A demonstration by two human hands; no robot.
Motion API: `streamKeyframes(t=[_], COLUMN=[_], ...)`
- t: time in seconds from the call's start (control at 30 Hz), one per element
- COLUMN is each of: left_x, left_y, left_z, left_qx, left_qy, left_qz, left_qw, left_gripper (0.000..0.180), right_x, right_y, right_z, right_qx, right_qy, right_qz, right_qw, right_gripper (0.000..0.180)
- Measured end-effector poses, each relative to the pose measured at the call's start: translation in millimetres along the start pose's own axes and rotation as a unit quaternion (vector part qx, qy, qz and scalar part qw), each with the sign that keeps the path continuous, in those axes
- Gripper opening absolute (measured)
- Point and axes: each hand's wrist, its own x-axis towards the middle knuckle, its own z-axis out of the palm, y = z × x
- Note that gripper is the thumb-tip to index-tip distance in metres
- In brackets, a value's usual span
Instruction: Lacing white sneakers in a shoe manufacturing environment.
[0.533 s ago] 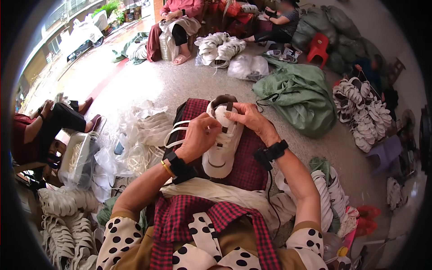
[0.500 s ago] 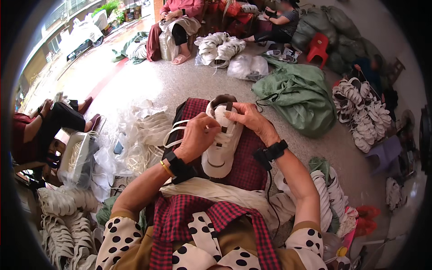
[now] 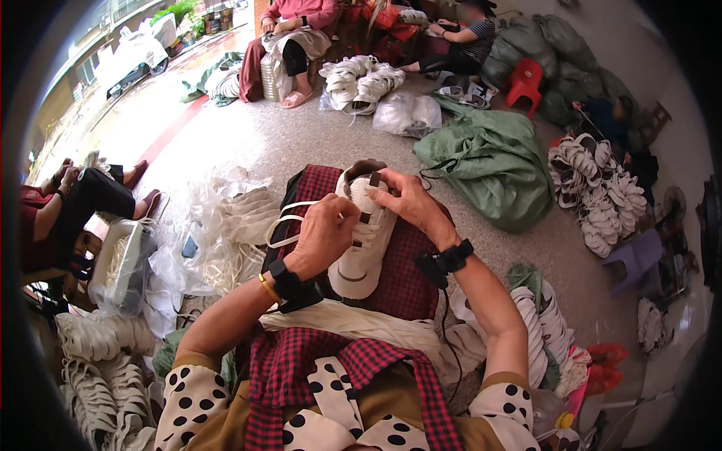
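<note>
Well, the white sneaker (image 3: 355,269) lies on the checkered cloth (image 3: 410,263) across the worker's lap, toe pointing back at the wearer. The right hand (image 3: 415,201) is clamped on its upper near the collar, thumb over the tongue; the left hand (image 3: 325,229) has its fingertips drawn together by the eyelets — whether they pinch the lace, I can't tell. A loop of white shoelace (image 3: 271,234) bows out to the left. I'd keep that thumb firm, draw the slack evenly — and keep the lace flat, untwisted.
</note>
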Motion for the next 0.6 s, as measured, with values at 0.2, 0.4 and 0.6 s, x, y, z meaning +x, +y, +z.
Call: streamKeyframes(t=[0.2, 0.4, 0.6], left_x=[0, -3, -2], left_y=[0, -5, -9], left_z=[3, 14, 14], left_qx=[-0.060, -0.063, -0.070], left_qy=[0.026, 0.026, 0.040], left_qz=[-0.030, -0.035, -0.019], left_qw=[0.997, 0.997, 0.997], left_gripper=[0.015, 0.016, 0.015], right_x=[-20, -25, -15], right_y=[-28, -42, -45], right_z=[3, 15, 30], right_qx=[-0.203, -0.452, -0.554], right_qy=[0.112, 0.000, -0.042], right_qz=[-0.172, -0.229, -0.190], right_qw=[0.957, 0.862, 0.809], right_gripper=[0.023, 0.017, 0.016])
